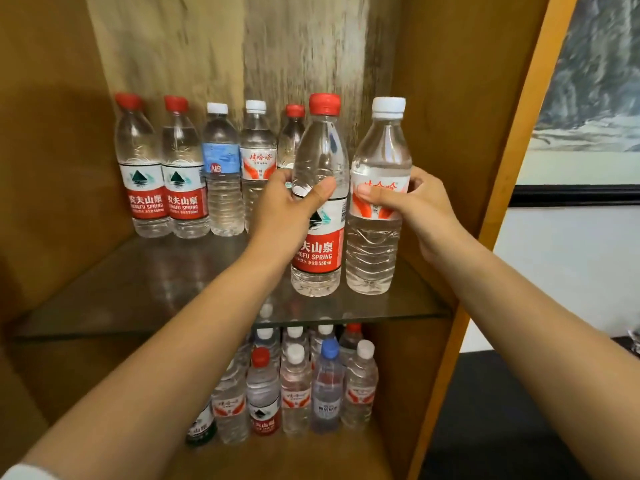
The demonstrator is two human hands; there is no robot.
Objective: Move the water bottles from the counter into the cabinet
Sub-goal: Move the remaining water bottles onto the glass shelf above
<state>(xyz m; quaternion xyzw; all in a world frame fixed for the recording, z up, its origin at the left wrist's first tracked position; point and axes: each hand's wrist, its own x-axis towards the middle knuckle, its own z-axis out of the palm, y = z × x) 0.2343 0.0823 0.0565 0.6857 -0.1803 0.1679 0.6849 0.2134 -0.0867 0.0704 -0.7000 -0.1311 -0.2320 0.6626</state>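
The left hand (291,206) grips a red-capped bottle (320,202) and the right hand (412,209) grips a white-capped bottle (379,199), side by side and upright over the glass shelf (138,292). Five bottles (221,171) line the back; more bottles (294,382) stand below.
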